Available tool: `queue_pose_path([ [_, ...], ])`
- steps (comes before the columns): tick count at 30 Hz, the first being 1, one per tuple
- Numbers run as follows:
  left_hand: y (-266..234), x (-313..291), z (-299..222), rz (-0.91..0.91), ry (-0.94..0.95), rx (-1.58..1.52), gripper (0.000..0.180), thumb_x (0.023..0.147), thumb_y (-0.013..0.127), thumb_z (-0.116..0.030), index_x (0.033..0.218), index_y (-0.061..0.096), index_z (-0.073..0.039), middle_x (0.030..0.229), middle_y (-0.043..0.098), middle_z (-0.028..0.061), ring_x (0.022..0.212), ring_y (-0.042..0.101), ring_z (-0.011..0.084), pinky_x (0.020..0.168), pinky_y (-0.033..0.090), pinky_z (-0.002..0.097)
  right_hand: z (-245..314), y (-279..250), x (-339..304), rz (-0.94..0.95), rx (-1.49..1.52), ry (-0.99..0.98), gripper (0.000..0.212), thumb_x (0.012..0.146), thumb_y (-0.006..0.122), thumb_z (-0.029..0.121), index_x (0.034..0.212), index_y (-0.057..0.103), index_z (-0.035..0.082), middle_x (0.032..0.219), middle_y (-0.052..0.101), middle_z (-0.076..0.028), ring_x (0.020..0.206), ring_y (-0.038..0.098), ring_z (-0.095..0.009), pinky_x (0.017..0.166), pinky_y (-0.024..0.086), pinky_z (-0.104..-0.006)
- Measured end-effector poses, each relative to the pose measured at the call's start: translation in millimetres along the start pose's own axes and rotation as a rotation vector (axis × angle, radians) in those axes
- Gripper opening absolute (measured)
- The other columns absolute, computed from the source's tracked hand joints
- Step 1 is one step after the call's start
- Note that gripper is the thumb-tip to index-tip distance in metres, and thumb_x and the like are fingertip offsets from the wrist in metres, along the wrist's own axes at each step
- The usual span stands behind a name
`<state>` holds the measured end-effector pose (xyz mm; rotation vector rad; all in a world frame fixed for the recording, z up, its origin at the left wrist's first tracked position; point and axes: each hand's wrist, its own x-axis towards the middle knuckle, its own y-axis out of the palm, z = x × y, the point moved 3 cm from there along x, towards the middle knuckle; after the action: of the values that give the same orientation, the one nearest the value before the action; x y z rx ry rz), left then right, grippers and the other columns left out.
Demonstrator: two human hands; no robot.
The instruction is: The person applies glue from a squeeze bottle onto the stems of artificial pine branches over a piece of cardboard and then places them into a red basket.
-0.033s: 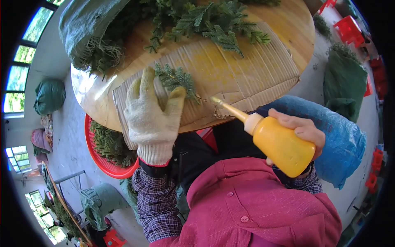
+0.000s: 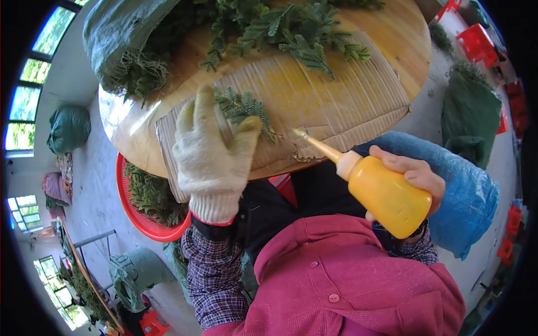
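A small green fir sprig lies on a worn sheet of corrugated cardboard with yellow stains. My left hand, in a pale knitted glove with yellowed fingertips, rests beside it. Its fingers point away from me and its thumb is spread, with the sprig in the gap between them; no grip on the sprig shows. My right hand, bare, is wrapped round a yellow squeeze bottle. The bottle's long tapered nozzle points up and left, its tip a short way right of the sprig's stem.
The cardboard lies on a round wooden table. More fir branches are heaped at its far side, beside a grey-green woven sack. A red basket of greenery stands below left, and a blue wrapped bundle at the right.
My left hand has shifted slightly to the right. The bottle in my right hand has also moved a little right, its nozzle tip slightly farther from me.
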<state>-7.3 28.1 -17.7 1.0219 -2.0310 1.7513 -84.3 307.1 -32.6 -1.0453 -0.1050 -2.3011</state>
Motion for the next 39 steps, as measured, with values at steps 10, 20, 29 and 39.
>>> queue_pose_path([
  [10,13,-2,-19,0.175,-0.128,-0.062,0.054,0.08,0.076,-0.013,0.131,0.062,-0.006,0.128,0.062,0.0193,0.106,0.065,0.042,0.09,0.056,0.0466,-20,-23,-11,0.002,-0.157,0.095,0.085,0.075,0.094,0.027,0.135,0.037,0.008,0.13,0.059,-0.031,0.12,0.064,-0.047,0.1,0.056,-0.0557],
  [20,-78,-58,87,-0.324,-0.366,-0.043,0.045,0.083,0.066,0.005,0.128,0.067,-0.003,0.129,0.063,0.0181,0.111,0.066,0.0326,0.094,0.056,0.0413,-24,-17,2,0.032,-0.239,0.001,0.083,0.078,0.092,0.03,0.136,0.036,0.01,0.131,0.058,-0.033,0.121,0.064,-0.047,0.101,0.056,-0.0509],
  [29,-49,-183,260,0.09,-0.643,0.416,0.054,0.09,0.067,-0.01,0.143,0.06,-0.018,0.149,0.053,0.0173,0.125,0.059,0.0384,0.105,0.05,0.0479,-30,-17,6,0.093,-0.287,0.015,0.083,0.084,0.083,0.047,0.141,0.037,0.007,0.136,0.056,-0.031,0.124,0.061,-0.048,0.104,0.052,-0.056],
  [39,-24,-169,341,0.756,-1.043,0.385,0.063,0.091,0.058,-0.038,0.15,0.053,-0.017,0.148,0.053,0.0231,0.13,0.056,0.0395,0.107,0.047,0.0499,-26,2,19,0.004,-0.2,0.07,0.08,0.073,0.095,0.019,0.131,0.041,0.007,0.129,0.061,-0.03,0.119,0.065,-0.044,0.099,0.057,-0.0528],
])
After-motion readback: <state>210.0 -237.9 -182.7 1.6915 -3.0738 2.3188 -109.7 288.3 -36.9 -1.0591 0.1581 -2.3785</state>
